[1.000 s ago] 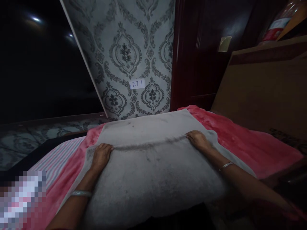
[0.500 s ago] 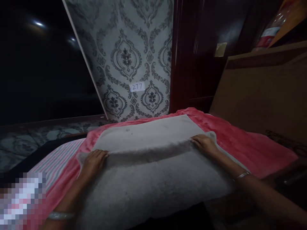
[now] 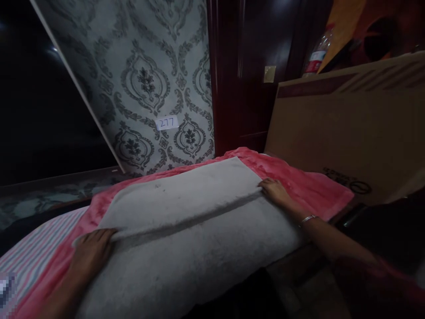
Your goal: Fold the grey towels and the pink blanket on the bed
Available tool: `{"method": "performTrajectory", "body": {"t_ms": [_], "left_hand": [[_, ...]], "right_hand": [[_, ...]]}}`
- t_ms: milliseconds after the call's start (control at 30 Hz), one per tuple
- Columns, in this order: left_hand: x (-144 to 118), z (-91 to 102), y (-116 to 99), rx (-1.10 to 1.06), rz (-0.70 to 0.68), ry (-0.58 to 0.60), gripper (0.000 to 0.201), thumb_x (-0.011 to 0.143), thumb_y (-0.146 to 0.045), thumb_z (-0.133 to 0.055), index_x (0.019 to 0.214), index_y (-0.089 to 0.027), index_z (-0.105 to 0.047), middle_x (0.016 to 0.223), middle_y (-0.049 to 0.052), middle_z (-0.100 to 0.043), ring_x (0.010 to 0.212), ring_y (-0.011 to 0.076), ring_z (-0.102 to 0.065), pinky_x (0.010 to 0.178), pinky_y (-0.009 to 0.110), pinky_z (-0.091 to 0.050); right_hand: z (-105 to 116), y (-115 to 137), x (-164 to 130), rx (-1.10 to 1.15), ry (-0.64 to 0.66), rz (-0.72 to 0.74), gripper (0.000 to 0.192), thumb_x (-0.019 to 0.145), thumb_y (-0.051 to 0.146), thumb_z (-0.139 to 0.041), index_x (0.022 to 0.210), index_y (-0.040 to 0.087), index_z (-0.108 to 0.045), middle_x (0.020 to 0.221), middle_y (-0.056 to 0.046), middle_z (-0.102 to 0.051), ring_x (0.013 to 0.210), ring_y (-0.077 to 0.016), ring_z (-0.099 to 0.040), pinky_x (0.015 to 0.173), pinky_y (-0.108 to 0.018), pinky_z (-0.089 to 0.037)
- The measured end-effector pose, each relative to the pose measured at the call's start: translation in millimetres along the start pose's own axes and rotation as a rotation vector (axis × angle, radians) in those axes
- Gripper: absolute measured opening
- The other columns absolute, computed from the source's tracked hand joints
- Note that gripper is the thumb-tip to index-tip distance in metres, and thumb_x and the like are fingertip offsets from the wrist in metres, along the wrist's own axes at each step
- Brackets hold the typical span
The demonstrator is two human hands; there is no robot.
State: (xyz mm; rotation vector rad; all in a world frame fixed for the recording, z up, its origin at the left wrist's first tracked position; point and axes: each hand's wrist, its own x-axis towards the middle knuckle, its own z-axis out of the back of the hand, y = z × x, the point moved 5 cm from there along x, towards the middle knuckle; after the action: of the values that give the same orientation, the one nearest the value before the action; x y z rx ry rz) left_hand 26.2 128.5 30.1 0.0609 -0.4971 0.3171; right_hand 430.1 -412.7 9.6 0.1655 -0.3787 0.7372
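Observation:
A light grey cloth [image 3: 199,248] with a soft nap lies spread over a pink blanket [image 3: 295,186]. Its far part is folded toward me, and the fold's edge runs across the middle with a dark, narrow shadow under it. At the left end of that edge, my left hand [image 3: 93,248] is closed on the cloth, fingers curled over it. My right hand [image 3: 275,191], with a bangle on its wrist, pinches the other end near the pink blanket. A few small dark marks show on the folded part.
A striped sheet [image 3: 49,241] shows at the left under the blanket. Behind stand a patterned wall with a paper label [image 3: 167,122], a dark screen [image 3: 49,115] and a dark red door [image 3: 245,88]. A large cardboard box [image 3: 335,128] and a bottle [image 3: 317,55] are at the right.
The folded edge has come down closer to the cloth beneath, and its shadow is narrower. Both hands have lowered with it, still gripping its ends. My view has turned to the right.

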Motion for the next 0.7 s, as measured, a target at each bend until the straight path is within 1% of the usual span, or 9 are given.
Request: {"method": "performTrajectory", "body": {"t_ms": [100,167,267,367,467,533,633,700], "left_hand": [[-5.4,11.2,2.9,0.036,0.046,-0.025,0.028,0.067,-0.034,-0.048,0.084,-0.026,-0.069,0.092,0.012,-0.075,0.092,0.0360,-0.067,0.084,0.051,-0.047],[-6.3,22.5,-3.0,0.061,0.049,-0.026,0.029,0.068,-0.031,-0.047,0.085,-0.025,-0.070,0.092,0.011,-0.075,0.092,0.0339,-0.068,0.084,0.048,-0.048],[-4.0,43.6,-15.2,0.116,0.035,-0.010,0.031,0.075,-0.026,-0.044,0.091,-0.022,-0.070,0.097,0.011,-0.076,0.096,0.0304,-0.068,0.086,0.043,-0.047],[-0.6,68.4,-21.4,0.175,0.036,-0.025,0.033,0.077,-0.025,-0.041,0.094,-0.020,-0.070,0.098,0.013,-0.076,0.097,0.0304,-0.068,0.084,0.042,-0.047],[-0.3,97.5,-22.2,0.223,0.051,-0.073,0.034,0.079,-0.028,-0.039,0.095,-0.020,-0.069,0.094,0.013,-0.076,0.092,0.0308,-0.069,0.080,0.042,-0.048],[-2.5,120.1,-23.4,0.250,0.072,-0.100,0.037,0.081,-0.032,-0.036,0.095,-0.020,-0.068,0.093,0.012,-0.075,0.089,0.0303,-0.069,0.077,0.041,-0.048],[-7.9,159.5,-28.1,0.338,0.133,-0.121,0.042,0.083,-0.035,-0.031,0.099,-0.019,-0.067,0.095,0.013,-0.074,0.088,0.0317,-0.068,0.077,0.043,-0.048],[-10.7,188.7,-30.4,0.405,0.192,-0.134,0.047,0.085,-0.036,-0.028,0.105,-0.018,-0.066,0.097,0.013,-0.072,0.091,0.0331,-0.067,0.080,0.044,-0.048]], "right_hand": [[2.6,-6.6,-2.0,-0.010,-0.001,-0.058,0.030,0.089,0.015,-0.046,0.102,0.017,-0.073,0.110,-0.011,-0.071,0.107,-0.0255,-0.059,0.087,-0.035,-0.040],[13.4,-6.0,-2.8,-0.029,-0.037,-0.062,0.030,0.088,0.015,-0.046,0.100,0.016,-0.073,0.105,-0.012,-0.072,0.102,-0.0260,-0.061,0.084,-0.035,-0.041],[40.0,-1.1,-4.7,-0.044,-0.079,-0.035,0.030,0.088,0.018,-0.045,0.096,0.015,-0.073,0.098,-0.013,-0.072,0.095,-0.0275,-0.063,0.082,-0.037,-0.041],[72.7,0.9,-9.9,-0.048,-0.126,-0.034,0.033,0.089,0.020,-0.042,0.097,0.014,-0.073,0.097,-0.015,-0.072,0.092,-0.0289,-0.064,0.081,-0.039,-0.042],[105.3,-5.3,-19.2,-0.064,-0.190,-0.088,0.036,0.087,0.027,-0.041,0.097,0.013,-0.073,0.089,-0.016,-0.072,0.084,-0.0289,-0.065,0.076,-0.037,-0.044],[126.7,-13.4,-26.9,-0.050,-0.236,-0.153,0.036,0.086,0.032,-0.041,0.093,0.015,-0.071,0.084,-0.014,-0.071,0.079,-0.0281,-0.065,0.069,-0.035,-0.043],[163.3,-23.0,-38.8,-0.013,-0.334,-0.235,0.036,0.082,0.040,-0.042,0.093,0.019,-0.069,0.087,-0.012,-0.072,0.075,-0.0264,-0.064,0.060,-0.032,-0.040],[192.3,-24.0,-45.8,-0.020,-0.409,-0.257,0.037,0.081,0.044,-0.042,0.094,0.021,-0.068,0.088,-0.011,-0.071,0.075,-0.0257,-0.064,0.058,-0.031,-0.039]]}}
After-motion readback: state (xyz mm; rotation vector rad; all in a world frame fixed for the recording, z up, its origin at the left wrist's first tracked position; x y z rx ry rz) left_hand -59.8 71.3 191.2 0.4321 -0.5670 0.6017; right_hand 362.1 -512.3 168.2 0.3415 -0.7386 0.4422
